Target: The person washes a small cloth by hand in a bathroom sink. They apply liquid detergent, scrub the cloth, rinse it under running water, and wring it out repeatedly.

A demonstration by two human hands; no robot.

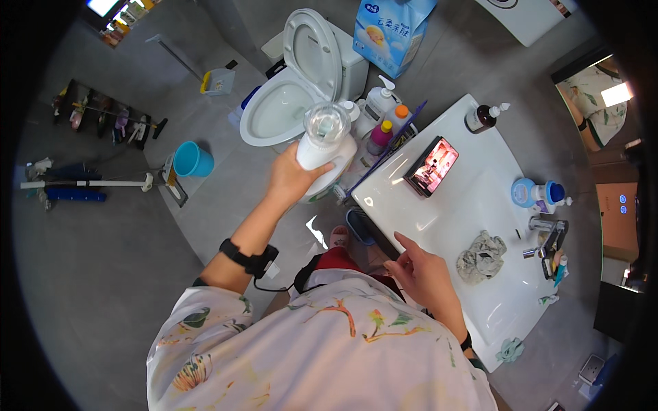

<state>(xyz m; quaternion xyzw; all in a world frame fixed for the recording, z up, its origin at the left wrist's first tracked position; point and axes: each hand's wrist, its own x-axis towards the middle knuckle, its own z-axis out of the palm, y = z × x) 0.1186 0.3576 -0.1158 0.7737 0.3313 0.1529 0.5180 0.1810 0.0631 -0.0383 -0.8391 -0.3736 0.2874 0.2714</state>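
Observation:
My left hand [289, 180] is wrapped around a large white plastic bottle [321, 154] with a clear cap, held up in front of the toilet [267, 110]. The cap points towards me, and part of the bottle's body hides behind my fingers. Over the front edge of the white washbasin [437, 216] hovers my right hand [426, 275]. It holds nothing; the index finger and thumb are apart, and the other fingers curl. A crumpled grey wet-looking cloth [482, 258] lies in the basin. On the basin's left rim, a phone [433, 167] shows a lit picture.
Several bottles, including a white pump bottle [378, 105], crowd between toilet and basin. A blue package [390, 38] stands behind them. The faucet [550, 234] is at the basin's far side. On the floor are a turquoise bucket [193, 159] and a dustpan [218, 82]; a mop [103, 183] is leftward.

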